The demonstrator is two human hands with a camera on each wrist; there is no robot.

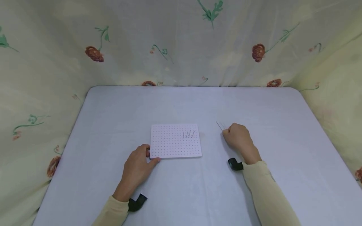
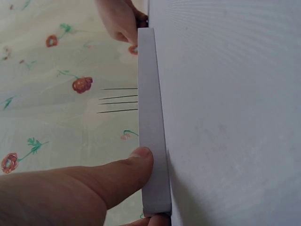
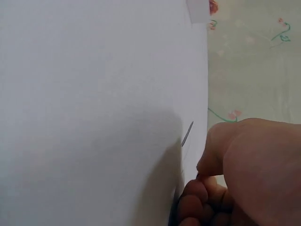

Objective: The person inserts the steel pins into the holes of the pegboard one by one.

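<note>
table (image 1: pixel 113 106): left hand (image 1: pixel 137 165) holds board (image 1: pixel 172 141) (perforated)

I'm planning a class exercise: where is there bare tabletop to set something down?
Bare tabletop lies beyond the pegboard toward the floral curtain, left of the left hand, and right of the right hand. Crowded: the board's standing pins, its gripped near-left corner, and around the held pin.

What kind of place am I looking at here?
Likely a screened-off tabletop workspace, though the building around it isn't shown: flowered cloth hangs behind and beside a white table, on which a perforated board lies.
</note>
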